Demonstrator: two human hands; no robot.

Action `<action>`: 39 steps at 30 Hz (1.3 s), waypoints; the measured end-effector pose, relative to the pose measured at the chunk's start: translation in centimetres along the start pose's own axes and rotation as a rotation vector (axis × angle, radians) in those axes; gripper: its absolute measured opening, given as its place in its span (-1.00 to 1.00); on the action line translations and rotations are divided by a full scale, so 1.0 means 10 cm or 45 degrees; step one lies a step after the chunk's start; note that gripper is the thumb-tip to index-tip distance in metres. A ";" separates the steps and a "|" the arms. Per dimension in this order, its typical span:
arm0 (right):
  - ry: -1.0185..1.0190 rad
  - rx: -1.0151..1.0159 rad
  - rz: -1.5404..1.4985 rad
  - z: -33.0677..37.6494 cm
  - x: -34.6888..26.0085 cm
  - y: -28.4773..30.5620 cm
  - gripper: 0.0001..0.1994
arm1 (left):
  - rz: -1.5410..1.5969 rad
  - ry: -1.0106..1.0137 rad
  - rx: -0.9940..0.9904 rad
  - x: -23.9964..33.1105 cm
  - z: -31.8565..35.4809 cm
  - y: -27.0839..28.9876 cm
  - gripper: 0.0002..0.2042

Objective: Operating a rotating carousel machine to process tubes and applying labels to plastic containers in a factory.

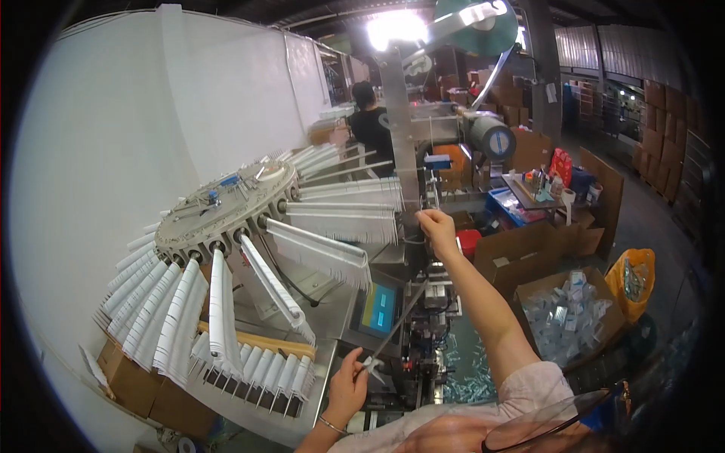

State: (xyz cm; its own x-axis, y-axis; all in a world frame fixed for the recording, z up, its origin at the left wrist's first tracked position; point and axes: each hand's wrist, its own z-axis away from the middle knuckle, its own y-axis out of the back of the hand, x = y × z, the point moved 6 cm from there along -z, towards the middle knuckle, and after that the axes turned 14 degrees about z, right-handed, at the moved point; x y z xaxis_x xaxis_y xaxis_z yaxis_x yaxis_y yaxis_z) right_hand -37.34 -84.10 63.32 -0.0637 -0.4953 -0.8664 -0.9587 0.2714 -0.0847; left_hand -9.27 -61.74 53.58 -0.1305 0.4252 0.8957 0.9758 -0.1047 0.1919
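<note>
My left hand [347, 389] is low in the middle, its fingers closed at the lower end of a thin grey rod [402, 318]. A small whitish piece shows by the fingertips. The rod slants up to the right, past a touchscreen [377, 308] on the machine. Farther up, my right hand [438, 229] reaches out with fingers pinched beside the upright metal column [400, 113]. What lies between those fingertips is too small to make out. Left of both hands stands a round metal turntable [175, 223], with arms carrying rows of thin white hanging pieces [321, 249].
A carton of clear small packs [566, 309] stands at right, beside a yellow bag [630, 283]. Small pale pieces [468, 366] litter the floor. A small table [532, 192] holds bottles. Another person [370, 124] in dark clothing is beyond the turntable. A white wall borders the left.
</note>
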 end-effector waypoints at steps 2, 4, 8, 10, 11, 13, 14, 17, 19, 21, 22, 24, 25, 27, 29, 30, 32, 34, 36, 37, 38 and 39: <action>-0.151 -0.282 0.047 0.40 0.14 -0.01 -0.87 | -0.067 -0.103 0.034 0.10 -0.10 -0.02 -0.58; -0.233 -0.630 -0.265 0.94 0.08 -0.15 -0.89 | -0.073 -0.215 0.110 0.09 -0.05 0.01 -0.56; -0.322 -0.706 -0.323 1.49 -0.15 -0.13 -0.87 | -0.111 -0.213 0.076 0.23 0.04 0.04 -0.54; -0.372 -0.701 -0.049 1.63 -0.26 -0.12 -0.91 | -0.176 -0.232 0.049 0.25 0.04 0.03 -0.55; -0.243 -0.855 0.087 1.73 -0.28 -0.15 -0.89 | -0.245 -0.276 0.045 0.30 0.06 0.03 -0.56; -0.249 -1.236 0.326 1.96 -0.35 -0.16 -0.71 | -0.272 -0.274 -0.027 0.34 0.06 0.01 -0.58; -0.291 -1.136 0.200 2.00 -0.33 -0.08 -0.69 | -0.267 -0.280 -0.080 0.33 0.06 0.02 -0.58; -0.329 -0.810 -0.234 2.14 -0.48 0.30 -0.71 | -0.403 -0.453 -0.286 0.58 0.13 0.01 -0.57; -0.293 -0.766 -0.260 2.40 -0.57 0.36 -0.63 | -0.417 -0.526 -0.361 0.66 0.19 0.10 -0.55; -0.242 -0.676 -0.328 2.68 -0.58 0.35 -0.66 | -0.471 -0.668 -0.580 0.80 0.28 0.18 -0.60; -0.327 -0.588 -0.339 2.80 -0.58 0.35 -0.67 | -0.358 -0.900 -0.498 0.89 0.29 0.26 -0.64; -0.268 -0.342 -0.389 3.16 -0.54 0.50 -0.68 | -0.214 -0.948 -0.936 1.10 0.49 0.44 -0.73; -0.196 -0.294 -0.428 3.32 -0.63 0.43 -0.70 | 0.021 -1.418 -0.705 1.13 0.75 0.71 -0.80; -0.073 -0.123 -0.411 3.75 -0.80 0.38 -0.73 | -0.020 -1.560 -0.943 1.18 0.98 1.07 -0.83; -0.054 -0.150 -0.526 4.16 -0.92 0.06 -0.74 | 0.017 -1.475 -1.067 0.87 1.13 1.55 -0.83; -0.042 -0.128 -0.516 4.34 -0.97 -0.15 -0.76 | -0.005 -1.296 -1.158 0.66 1.10 1.83 -0.83; 0.048 0.041 -0.250 4.70 -1.05 -0.67 -0.76 | 0.024 -0.931 -1.249 0.24 1.04 2.46 -0.85; 0.076 0.134 -0.206 5.01 -1.17 -1.28 -0.73 | 0.026 -0.868 -1.198 -0.08 0.98 3.11 -0.87; 0.211 0.226 -0.038 5.21 -1.29 -1.86 -0.70 | 0.018 -0.531 -1.020 -0.51 0.69 3.61 -0.88; 0.226 0.310 0.049 5.29 -1.39 -2.17 -0.70 | 0.006 -0.266 -0.927 -0.74 0.58 3.81 -0.87; 0.220 0.414 0.233 5.35 -1.52 -2.43 -0.70 | 0.265 0.063 -0.729 -0.96 0.43 3.95 -0.84; 0.312 0.420 0.461 5.33 -1.75 -2.77 -0.74 | 0.511 0.397 -0.521 -1.19 0.27 4.05 -0.81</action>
State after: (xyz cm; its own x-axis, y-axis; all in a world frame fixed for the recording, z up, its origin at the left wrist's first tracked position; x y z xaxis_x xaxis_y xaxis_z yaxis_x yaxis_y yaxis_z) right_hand 5.05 -38.99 54.57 -0.4738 -0.4892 -0.7322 -0.7282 0.6853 0.0133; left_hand 32.24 -68.59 49.63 0.1253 0.0079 0.9921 0.8218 -0.5610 -0.0994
